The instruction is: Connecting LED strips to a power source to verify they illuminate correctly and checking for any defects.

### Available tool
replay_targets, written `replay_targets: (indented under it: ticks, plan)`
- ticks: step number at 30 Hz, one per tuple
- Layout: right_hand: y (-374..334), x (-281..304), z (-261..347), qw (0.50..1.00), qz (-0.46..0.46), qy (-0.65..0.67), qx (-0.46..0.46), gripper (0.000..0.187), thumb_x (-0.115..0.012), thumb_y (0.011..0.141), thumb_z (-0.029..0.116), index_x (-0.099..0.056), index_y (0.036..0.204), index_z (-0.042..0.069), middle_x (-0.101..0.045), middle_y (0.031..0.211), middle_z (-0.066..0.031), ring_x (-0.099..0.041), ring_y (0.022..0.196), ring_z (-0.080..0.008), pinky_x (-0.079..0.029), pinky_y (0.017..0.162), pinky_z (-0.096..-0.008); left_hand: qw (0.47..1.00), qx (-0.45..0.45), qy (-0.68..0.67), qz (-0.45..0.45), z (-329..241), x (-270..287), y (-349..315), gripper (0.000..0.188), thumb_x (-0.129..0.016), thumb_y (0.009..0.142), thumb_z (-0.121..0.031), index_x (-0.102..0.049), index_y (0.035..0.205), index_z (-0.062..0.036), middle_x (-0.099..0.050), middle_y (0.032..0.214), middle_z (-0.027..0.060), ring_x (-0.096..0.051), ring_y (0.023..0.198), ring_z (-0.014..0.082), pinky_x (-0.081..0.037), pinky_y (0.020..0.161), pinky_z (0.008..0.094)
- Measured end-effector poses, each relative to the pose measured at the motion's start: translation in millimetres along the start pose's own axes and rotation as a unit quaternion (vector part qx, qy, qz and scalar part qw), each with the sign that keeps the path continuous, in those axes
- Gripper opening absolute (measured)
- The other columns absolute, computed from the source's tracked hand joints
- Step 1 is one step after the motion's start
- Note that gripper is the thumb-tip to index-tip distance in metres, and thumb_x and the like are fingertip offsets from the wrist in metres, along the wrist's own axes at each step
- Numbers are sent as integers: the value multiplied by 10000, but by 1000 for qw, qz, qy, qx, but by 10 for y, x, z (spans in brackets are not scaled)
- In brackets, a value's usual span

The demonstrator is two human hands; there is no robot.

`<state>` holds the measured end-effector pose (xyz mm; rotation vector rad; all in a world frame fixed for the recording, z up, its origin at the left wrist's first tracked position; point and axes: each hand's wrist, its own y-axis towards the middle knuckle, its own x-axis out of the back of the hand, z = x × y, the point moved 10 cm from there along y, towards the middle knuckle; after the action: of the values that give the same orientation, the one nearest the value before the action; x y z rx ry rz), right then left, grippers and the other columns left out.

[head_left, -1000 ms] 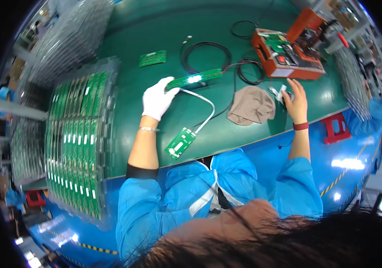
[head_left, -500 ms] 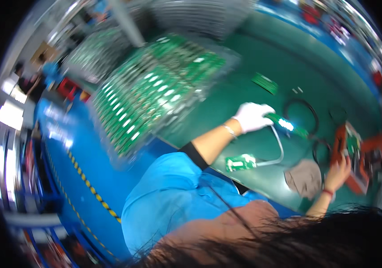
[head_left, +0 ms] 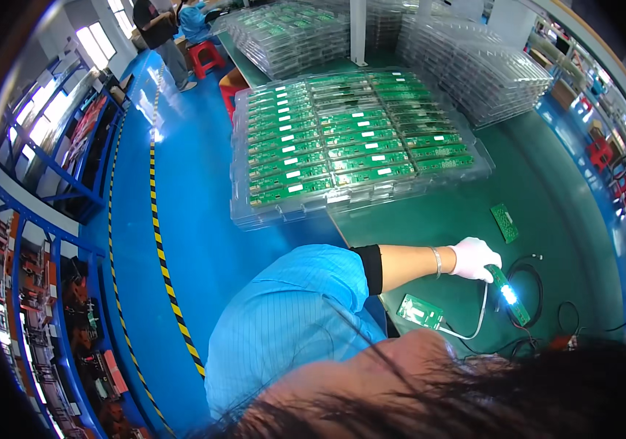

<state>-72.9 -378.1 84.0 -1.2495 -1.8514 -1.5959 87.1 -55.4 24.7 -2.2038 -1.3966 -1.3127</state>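
Fingers [head_left: 492, 260] on slim circuit board [head_left: 509, 295]

Left arm of the person, extended, with the gloved hand in a closed grip.
The upper arm, in a loose bright-blue fabric sleeve [head_left: 298, 296], leads to a bare forearm [head_left: 406, 266] that runs nearly level toward the right of the view; a black cloth band [head_left: 370, 269] circles it below the sleeve, a silver-coloured metal bracelet [head_left: 437, 262] the wrist. The white-gloved left hand [head_left: 475, 258] has its fingers bent, thumb opposed.

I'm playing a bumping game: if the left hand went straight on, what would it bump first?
Beyond the lit board it holds, the left hand would probably meet the black cable first; depth is unclear.
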Motion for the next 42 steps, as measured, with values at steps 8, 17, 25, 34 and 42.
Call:
replay_targets:
  ticks: [8,17,25,34,42]
  plan:
    - [-7,-664,980,777,61,613,-129,380,-490,992,139,-514,1350,15,-607,1200,-139,-578,1077,-232,-427,971,-337,993,-33,-55,94,-59,-82,-7,330,-635,801,-379,-685,1027,-144,-700,820,79,-652,750,315,-504,727,383]
    - [-189,-1003,1002,540,152,810,-170,360,-480,992,104,-530,1335,8,-627,1105,-137,-598,936,-184,-465,890,-276,989,-6,-65,133,23,-89,-14,335,-626,822,-391,-687,1034,-140,-695,835,80,-643,764,312,-499,734,394]
    - [-232,-1038,1067,493,231,801,-250,293,-497,989,115,-589,1239,-6,-652,977,-97,-597,773,-143,-486,764,-227,985,-45,0,166,6,-254,-21,404,-630,822,-397,-665,1117,-124,-687,968,105,-640,842,299,-496,778,391]
    - [-231,-1076,1026,686,158,680,-208,185,-478,992,121,-629,1010,17,-580,701,-16,-476,575,-76,-390,546,-195,964,-148,-130,177,-451,-274,-166,540,-632,810,-308,-573,1309,-113,-672,1138,112,-634,898,308,-494,824,388]
    - [-387,-1174,989,625,-9,738,-254,187,-478,990,123,-634,970,22,-559,690,-12,-464,575,-66,-363,532,-184,954,-164,-154,196,-541,-383,-196,582,-618,814,-263,-531,1373,-124,-661,1210,104,-634,876,300,-497,796,357]
